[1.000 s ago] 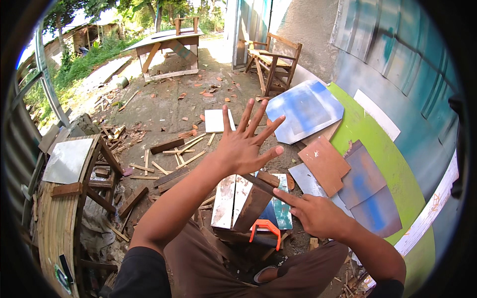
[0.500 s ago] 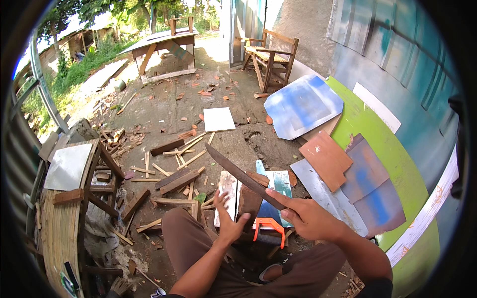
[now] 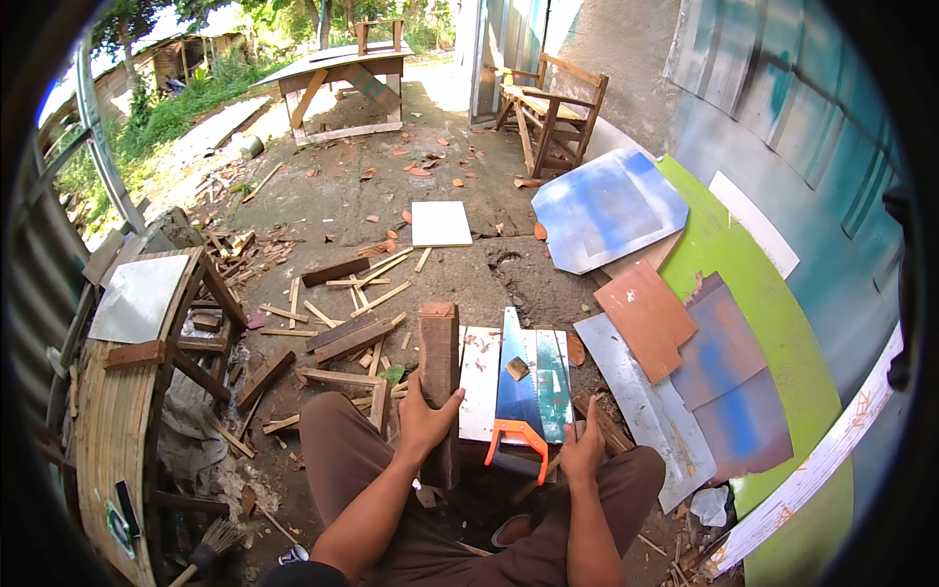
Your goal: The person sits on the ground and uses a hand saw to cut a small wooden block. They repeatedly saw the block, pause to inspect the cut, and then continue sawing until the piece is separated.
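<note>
My left hand (image 3: 426, 423) grips a thick dark-brown wood block (image 3: 439, 342) that stands upright between my knees, thumb across its near face. To its right, my right hand (image 3: 582, 450) is raised near my right knee, fingers apart, with no tool visible in it. Beside that hand is a brown piece of wood (image 3: 611, 430), partly hidden. Between my hands, a handsaw (image 3: 518, 411) with a blue blade and orange handle lies on a low stand of white and teal boards (image 3: 479, 377). A small wood chip (image 3: 517, 369) rests on the blade. The machete cannot be made out.
Wood offcuts (image 3: 352, 338) litter the ground at left, beside a slatted bench (image 3: 117, 421). A white square tile (image 3: 440, 224) lies ahead. Painted sheets (image 3: 611, 210) and a green panel (image 3: 773, 333) lean at right. A wooden chair (image 3: 553, 108) and table (image 3: 342, 83) stand farther off.
My right hand has drawn back and lowered; the machete it held is no longer visible. My left hand, open before, now holds the wood block upright. The view has shifted slightly.
</note>
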A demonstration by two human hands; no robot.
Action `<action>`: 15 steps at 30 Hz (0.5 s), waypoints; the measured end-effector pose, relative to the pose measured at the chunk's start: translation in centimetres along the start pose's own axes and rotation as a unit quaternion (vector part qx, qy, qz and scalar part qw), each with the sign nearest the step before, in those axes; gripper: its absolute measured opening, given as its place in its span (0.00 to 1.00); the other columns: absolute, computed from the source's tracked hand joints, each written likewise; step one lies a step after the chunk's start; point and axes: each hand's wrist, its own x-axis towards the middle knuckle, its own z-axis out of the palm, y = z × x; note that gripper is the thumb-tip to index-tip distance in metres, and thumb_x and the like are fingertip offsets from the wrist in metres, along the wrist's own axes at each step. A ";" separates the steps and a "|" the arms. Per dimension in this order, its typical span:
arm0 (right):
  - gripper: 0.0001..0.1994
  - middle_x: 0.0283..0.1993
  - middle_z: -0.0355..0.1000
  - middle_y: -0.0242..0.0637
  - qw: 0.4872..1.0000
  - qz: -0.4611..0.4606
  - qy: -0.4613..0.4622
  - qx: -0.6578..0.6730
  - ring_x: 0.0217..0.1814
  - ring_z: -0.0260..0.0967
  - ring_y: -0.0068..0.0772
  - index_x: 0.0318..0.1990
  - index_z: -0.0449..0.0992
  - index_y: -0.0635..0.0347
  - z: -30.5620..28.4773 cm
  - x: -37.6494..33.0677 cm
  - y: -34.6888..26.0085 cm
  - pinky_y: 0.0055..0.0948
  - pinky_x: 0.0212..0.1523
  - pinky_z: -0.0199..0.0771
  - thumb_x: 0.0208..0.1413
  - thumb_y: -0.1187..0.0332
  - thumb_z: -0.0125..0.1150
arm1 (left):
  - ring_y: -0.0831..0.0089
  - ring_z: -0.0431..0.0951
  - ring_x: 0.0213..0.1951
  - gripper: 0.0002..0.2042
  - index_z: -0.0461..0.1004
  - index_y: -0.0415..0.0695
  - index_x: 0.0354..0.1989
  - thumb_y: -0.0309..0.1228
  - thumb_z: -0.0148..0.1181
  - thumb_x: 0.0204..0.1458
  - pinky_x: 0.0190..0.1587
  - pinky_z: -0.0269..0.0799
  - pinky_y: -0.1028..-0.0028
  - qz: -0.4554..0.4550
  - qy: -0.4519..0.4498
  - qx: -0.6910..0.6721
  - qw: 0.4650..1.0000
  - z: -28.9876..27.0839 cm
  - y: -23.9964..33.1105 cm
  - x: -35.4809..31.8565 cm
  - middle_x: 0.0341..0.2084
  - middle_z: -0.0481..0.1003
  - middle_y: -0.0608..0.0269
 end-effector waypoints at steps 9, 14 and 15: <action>0.47 0.63 0.70 0.46 0.984 0.120 -0.048 -0.120 0.67 0.70 0.53 0.85 0.51 0.38 4.1 2.6 1.7 0.55 0.63 0.73 0.62 0.73 0.71 | 0.44 0.79 0.59 0.42 0.76 0.38 0.66 0.54 0.78 0.46 0.62 0.76 0.49 -0.078 -0.052 0.243 0.966 2.7 -3.4 0.7 0.59 0.72 0.44; 0.38 0.62 0.72 0.47 0.996 0.052 -0.003 -0.077 0.66 0.70 0.53 0.79 0.65 0.49 2.9 3.3 -0.2 0.51 0.66 0.72 0.62 0.73 0.71 | 0.48 0.69 0.66 0.41 0.78 0.39 0.65 0.56 0.77 0.47 0.67 0.69 0.52 -0.053 -0.053 0.311 0.947 3.4 -4.4 1.3 0.57 0.74 0.45; 0.35 0.61 0.73 0.47 0.999 0.015 0.023 -0.031 0.66 0.71 0.52 0.77 0.69 0.53 1.6 3.9 -1.1 0.49 0.66 0.72 0.62 0.73 0.71 | 0.48 0.70 0.66 0.41 0.78 0.39 0.65 0.56 0.77 0.47 0.67 0.68 0.51 -0.047 -0.053 0.309 0.948 3.4 -4.6 1.3 0.58 0.74 0.45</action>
